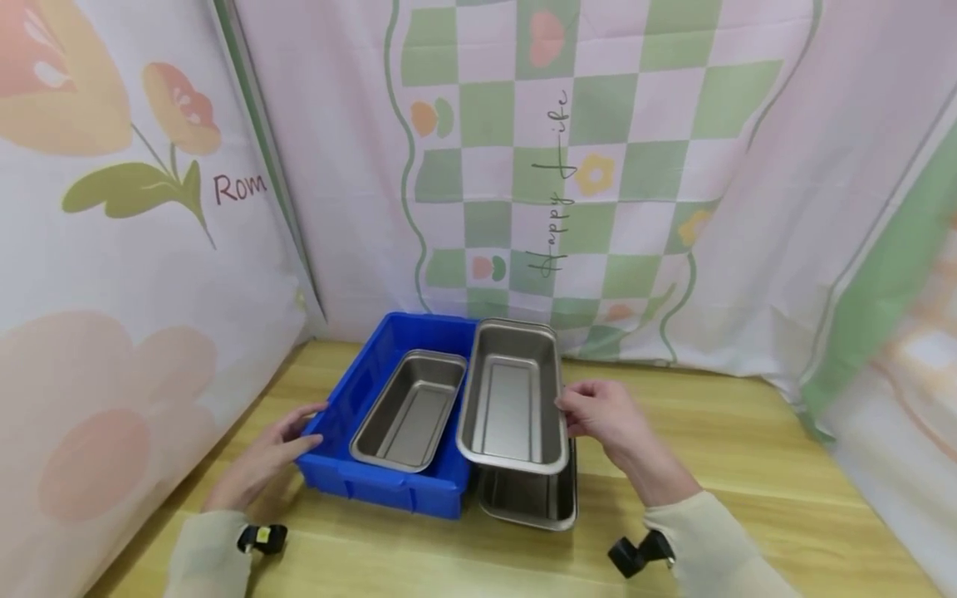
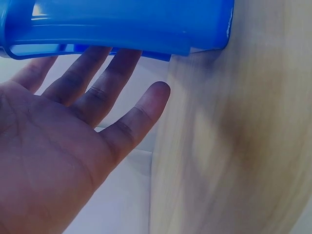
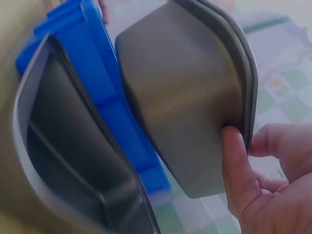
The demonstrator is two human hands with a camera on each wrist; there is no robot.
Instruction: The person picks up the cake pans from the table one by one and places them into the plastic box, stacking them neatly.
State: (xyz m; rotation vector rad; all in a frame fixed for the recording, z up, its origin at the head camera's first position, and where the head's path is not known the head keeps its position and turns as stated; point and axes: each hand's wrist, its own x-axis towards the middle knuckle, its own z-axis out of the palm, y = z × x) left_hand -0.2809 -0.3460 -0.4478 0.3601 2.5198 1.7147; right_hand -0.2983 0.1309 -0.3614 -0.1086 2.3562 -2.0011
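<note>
My right hand (image 1: 609,419) pinches the right rim of a grey metal loaf pan (image 1: 511,407), thumb above and fingers below. In the right wrist view the rim of this held pan (image 3: 180,87) shows as a double line, like two nested pans. It is raised over another loaf pan (image 1: 527,497), which stands on the table and is partly hidden beneath it. A similar loaf pan (image 1: 411,415) lies inside the blue plastic bin (image 1: 374,488). At the bin's left side is my left hand (image 1: 262,457), its fingers extended and spread at the rim.
The wooden table (image 1: 688,440) extends to the right and in front of the bin. Behind it hangs a checkered curtain (image 1: 553,166), and a flower-printed curtain (image 1: 149,274) borders the left side. Black wrist cameras are strapped to both wrists.
</note>
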